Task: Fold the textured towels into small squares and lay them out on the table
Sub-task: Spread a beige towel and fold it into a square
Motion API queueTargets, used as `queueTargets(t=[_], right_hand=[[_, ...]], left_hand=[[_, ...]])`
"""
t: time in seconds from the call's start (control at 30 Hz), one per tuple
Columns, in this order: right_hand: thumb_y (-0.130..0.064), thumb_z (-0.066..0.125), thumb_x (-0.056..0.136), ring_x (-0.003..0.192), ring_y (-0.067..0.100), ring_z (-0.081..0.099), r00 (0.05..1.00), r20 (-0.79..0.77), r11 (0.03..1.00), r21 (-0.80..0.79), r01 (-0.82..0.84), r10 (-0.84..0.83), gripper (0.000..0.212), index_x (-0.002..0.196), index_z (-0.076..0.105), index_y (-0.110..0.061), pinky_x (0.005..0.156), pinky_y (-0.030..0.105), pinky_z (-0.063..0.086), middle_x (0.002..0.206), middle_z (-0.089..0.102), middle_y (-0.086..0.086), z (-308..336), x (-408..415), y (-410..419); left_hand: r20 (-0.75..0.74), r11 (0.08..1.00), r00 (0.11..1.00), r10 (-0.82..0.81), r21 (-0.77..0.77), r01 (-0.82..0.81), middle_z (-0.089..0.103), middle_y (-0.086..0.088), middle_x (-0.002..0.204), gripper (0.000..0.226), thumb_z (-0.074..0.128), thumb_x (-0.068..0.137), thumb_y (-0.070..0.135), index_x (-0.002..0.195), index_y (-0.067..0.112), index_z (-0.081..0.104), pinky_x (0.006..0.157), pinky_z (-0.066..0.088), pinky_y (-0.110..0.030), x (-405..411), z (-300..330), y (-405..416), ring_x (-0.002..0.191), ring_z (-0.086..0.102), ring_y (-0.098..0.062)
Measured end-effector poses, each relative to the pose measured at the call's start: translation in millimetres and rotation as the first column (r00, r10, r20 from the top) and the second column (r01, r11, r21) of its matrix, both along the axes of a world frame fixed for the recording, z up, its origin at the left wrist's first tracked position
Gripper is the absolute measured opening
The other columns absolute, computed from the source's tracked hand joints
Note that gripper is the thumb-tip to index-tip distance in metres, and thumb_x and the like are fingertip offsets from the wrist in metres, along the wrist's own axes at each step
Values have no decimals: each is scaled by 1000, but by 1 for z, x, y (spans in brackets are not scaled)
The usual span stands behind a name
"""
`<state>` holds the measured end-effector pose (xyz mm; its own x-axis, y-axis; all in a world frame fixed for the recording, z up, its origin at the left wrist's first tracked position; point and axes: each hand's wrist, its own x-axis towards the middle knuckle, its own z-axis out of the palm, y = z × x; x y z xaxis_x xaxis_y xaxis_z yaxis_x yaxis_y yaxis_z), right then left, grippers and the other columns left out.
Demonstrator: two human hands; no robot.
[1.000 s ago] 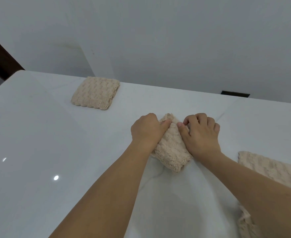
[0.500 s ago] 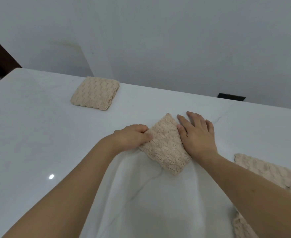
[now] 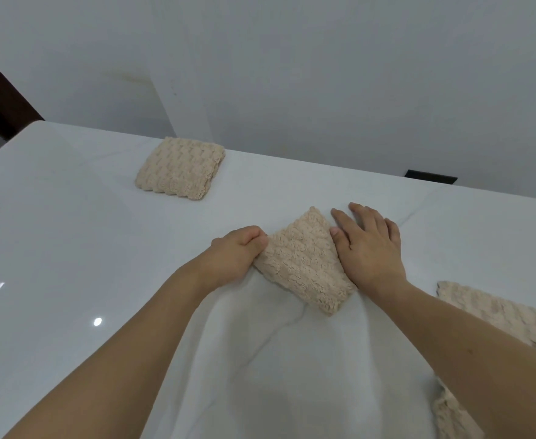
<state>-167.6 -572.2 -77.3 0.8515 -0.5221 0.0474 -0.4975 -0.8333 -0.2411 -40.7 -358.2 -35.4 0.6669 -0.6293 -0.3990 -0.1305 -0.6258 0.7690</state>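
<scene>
**Folded towel held at mid-tabletop**

Head view: a beige, nubby towel (image 3: 304, 259), folded to a diamond-set square, is lain on the glossy white tabletop (image 3: 70, 280). Its left edge is pinched by the curled left hand (image 3: 236, 256); the right hand (image 3: 368, 248) is laid flat, fingers (image 3: 360, 213) spread, against its right edge. A second square (image 3: 179, 172) is set well apart near the far edge; unfolded towels (image 3: 498, 315) are heaped at right.

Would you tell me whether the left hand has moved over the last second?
Yes: the left hand slid leftward off the towel being folded, to its left edge.
</scene>
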Motion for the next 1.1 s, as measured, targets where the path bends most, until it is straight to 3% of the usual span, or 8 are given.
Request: queueTargets(t=[0.13, 0.3, 0.4, 0.47, 0.53, 0.6, 0.73, 1.1], right_hand=[[-49, 17, 100, 143, 17, 17, 1000, -7, 1000, -6, 1, -1, 48, 144, 34, -39, 118, 41, 8, 154, 28, -5, 0, 0, 0], [-47, 19, 101, 143, 17, 16, 1000, -4, 1000, 3, 8, -8, 46, 144, 35, -39, 118, 41, 7, 154, 28, -5, 1, -1, 1], [-47, 21, 101, 143, 17, 16, 1000, 6, 1000, 12, 7, -7, 46, 144, 35, -38, 118, 41, 7, 154, 27, -5, 1, -1, 1], [-46, 21, 101, 143, 17, 17, 1000, 10, 1000, 21, 4, -4, 46, 144, 36, -37, 118, 41, 6, 154, 28, -5, 2, 0, 1], [-46, 22, 101, 143, 17, 17, 1000, 12, 1000, 22, 8, -9, 46, 144, 36, -37, 118, 41, 6, 154, 28, -5, 2, 0, 1], [-46, 21, 101, 143, 17, 17, 1000, 14, 1000, 20, 10, -10, 46, 143, 36, -37, 118, 41, 6, 154, 28, -5, 1, 0, 1], [-48, 18, 99, 142, 19, 20, 999, 32, 1000, 5, 3, -3, 49, 143, 37, -36, 118, 43, 10, 153, 30, -4, -1, 0, 1], [-47, 19, 99, 140, 20, 24, 998, 67, 1000, -11, 4, -3, 48, 140, 41, -35, 117, 44, 12, 150, 34, -3, -3, 0, 1]], left_hand=[[97, 992, 995, -20, 127, 7, 61, 0, 87, 30, 34, 104, 37, 83, 32, 56, 90, 40, -36, -5, 6, -10, 109, 39, -21], [279, 978, 958, 61, 173, -113, 57, 7, 76, 24, 33, 101, 27, 102, 19, 56, 100, 29, -33, -18, 10, -20, 81, 44, -4], [477, 953, 860, 182, 128, -273, 56, 12, 85, 14, 44, 94, 33, 102, 23, 51, 94, 22, -32, -28, -2, -13, 95, 46, -14], [594, 947, 754, 282, -45, -318, 46, 11, 97, 22, 50, 89, 38, 106, 24, 48, 90, 19, -30, -51, -10, -6, 97, 40, -16], [664, 960, 693, 279, -181, -214, 44, 10, 104, 29, 55, 84, 42, 105, 22, 51, 89, 23, -30, -85, -9, -7, 96, 41, -16], [737, 991, 664, 129, -111, -71, 50, 5, 114, 46, 59, 78, 53, 108, 19, 58, 93, 29, -34, -113, -16, -14, 102, 43, -19], [724, 994, 688, -58, 103, -24, 49, -4, 133, 82, 59, 65, 73, 126, 18, 58, 109, 28, -51, -134, -28, -26, 124, 43, -26], [702, 958, 710, 57, 161, -236, 49, -5, 134, 61, 62, 67, 40, 124, 19, 55, 109, 27, -65, -144, -26, -42, 125, 44, -30]])
